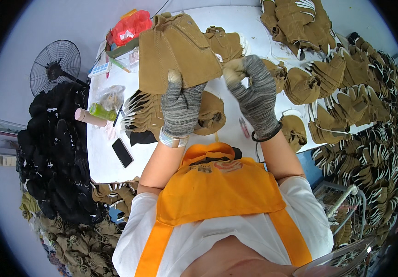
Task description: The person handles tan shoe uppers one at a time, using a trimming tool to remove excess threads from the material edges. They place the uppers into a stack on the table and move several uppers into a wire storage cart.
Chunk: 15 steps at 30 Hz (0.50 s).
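Note:
A brown suede boot upper with stitched seams is raised over the table in front of me. My left hand, in a grey knitted glove with bare-looking fingertips, grips its lower edge, thumb on the near face and fingers behind. At the upper's right lower corner is my right hand, gloved the same way. Its thumb and fingers are curled together in a pinch; what lies between them, if anything, is too small to tell. Beneath the raised piece lie more brown uppers, partly hidden by my left hand.
On the white table lie a black phone, a green bottle, a pink cup and small red-handled snips. Stacked brown uppers crowd the right. A fan and a black pile stand left.

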{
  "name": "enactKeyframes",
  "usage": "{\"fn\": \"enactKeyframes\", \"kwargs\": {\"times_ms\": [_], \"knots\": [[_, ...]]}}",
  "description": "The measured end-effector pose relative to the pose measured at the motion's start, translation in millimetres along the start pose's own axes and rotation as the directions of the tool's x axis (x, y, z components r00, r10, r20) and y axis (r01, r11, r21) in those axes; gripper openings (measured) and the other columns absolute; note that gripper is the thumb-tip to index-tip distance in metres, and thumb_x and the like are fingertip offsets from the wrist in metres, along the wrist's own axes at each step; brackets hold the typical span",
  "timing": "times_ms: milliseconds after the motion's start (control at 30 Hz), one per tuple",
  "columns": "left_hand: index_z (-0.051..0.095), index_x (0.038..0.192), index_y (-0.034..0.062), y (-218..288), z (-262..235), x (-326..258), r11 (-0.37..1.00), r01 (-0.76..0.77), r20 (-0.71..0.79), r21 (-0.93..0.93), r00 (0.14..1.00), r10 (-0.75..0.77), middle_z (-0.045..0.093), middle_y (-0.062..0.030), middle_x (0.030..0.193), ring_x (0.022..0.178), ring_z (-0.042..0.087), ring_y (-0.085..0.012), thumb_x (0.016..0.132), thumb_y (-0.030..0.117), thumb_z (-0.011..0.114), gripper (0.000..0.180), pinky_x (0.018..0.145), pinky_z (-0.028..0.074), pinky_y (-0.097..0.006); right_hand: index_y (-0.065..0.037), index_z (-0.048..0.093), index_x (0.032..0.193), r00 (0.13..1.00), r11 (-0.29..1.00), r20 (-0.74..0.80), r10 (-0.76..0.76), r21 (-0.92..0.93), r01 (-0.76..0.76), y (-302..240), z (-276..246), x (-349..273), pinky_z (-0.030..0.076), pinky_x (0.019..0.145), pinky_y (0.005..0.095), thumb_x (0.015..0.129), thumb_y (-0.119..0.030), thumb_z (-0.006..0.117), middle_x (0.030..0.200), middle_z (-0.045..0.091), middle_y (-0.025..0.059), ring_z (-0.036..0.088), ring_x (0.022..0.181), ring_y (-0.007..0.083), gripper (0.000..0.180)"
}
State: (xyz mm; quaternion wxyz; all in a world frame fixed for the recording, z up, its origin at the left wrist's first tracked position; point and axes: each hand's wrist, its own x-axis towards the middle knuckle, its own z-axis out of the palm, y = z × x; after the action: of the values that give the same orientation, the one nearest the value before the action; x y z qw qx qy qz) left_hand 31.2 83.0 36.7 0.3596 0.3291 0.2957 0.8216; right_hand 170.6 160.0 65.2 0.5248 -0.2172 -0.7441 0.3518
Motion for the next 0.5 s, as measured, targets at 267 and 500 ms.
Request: {"fn": "enactKeyframes", "kwargs": {"times_ms": [267,500], "knots": [[0.032,0.143,0.0025,0,-2,-4,0.989,0.144,0.047,-0.020,0.989,-0.143,0.042,-0.0157,0.142,0.132,0.041,-0.0293,0.094,0.033,0.060,0.064,0.113,0.033,-0.047,-0.006,0.063,0.099,0.987,0.972,0.028,-0.155,-0.175,0.158,7,7,-2,0.051,0.074,0.0292,0.077,-0.019,0.077,0.092,0.061,0.0052,0.059,0.078,0.0162,0.029],[0.034,0.142,0.0030,-3,-6,-1,0.940,0.177,0.059,-0.292,0.984,-0.167,0.042,-0.0161,0.141,0.130,0.043,-0.0300,0.094,0.031,0.059,0.061,0.112,0.036,-0.048,-0.005,0.061,0.102,0.987,0.996,-0.140,0.083,0.000,-0.084,30,-2,0,0.050,0.073,0.0275,0.087,-0.012,0.067,0.089,0.059,0.0036,0.057,0.078,0.0126,0.018]]}}
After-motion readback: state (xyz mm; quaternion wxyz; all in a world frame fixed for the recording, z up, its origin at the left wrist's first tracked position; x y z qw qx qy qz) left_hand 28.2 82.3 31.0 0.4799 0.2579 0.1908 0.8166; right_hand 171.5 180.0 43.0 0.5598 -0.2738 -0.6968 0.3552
